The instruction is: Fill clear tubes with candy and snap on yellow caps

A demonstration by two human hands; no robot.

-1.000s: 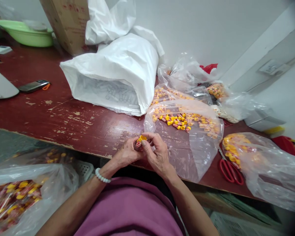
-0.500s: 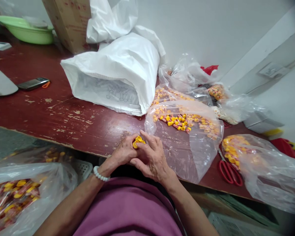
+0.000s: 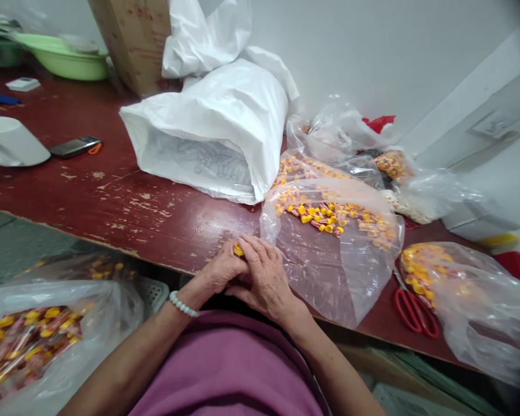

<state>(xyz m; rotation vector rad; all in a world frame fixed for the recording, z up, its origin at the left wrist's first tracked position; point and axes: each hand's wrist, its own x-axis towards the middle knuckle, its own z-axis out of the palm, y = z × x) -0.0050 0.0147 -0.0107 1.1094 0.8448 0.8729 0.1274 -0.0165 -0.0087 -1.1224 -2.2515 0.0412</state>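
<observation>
A yellow-capped piece (image 3: 238, 249) sits between the person's two hands at the table's near edge, only its yellow top showing. The left hand (image 3: 223, 270) is curled about it, fingers bent inward, while the right hand (image 3: 264, 273) lies across with its fingers close together — whether these pinch the piece or merely cover it cannot be told. The handling of this piece looks unfinished, since it is in the hands and not set down. Just beyond the right hand, a clear bag (image 3: 359, 283) lies open on the table (image 3: 177, 216), with loose yellow-capped pieces (image 3: 320, 218) at its mouth and more within; which of them are finished is not clear. Toward the far edge, a white sack (image 3: 251, 104) gapes toward the person, well stocked with clear plastic parts (image 3: 214, 159), so plenty seems left to draw on. Along the near edge to the right, red-handled scissors (image 3: 416, 316) lie beside a second bag (image 3: 481, 312) of similar pieces. Below the near edge, at the left, a large bag (image 3: 108, 312) holds many more — judging by that heap, a good deal has been gathered. A white mug (image 3: 21, 144) stands toward the table's left end.
</observation>
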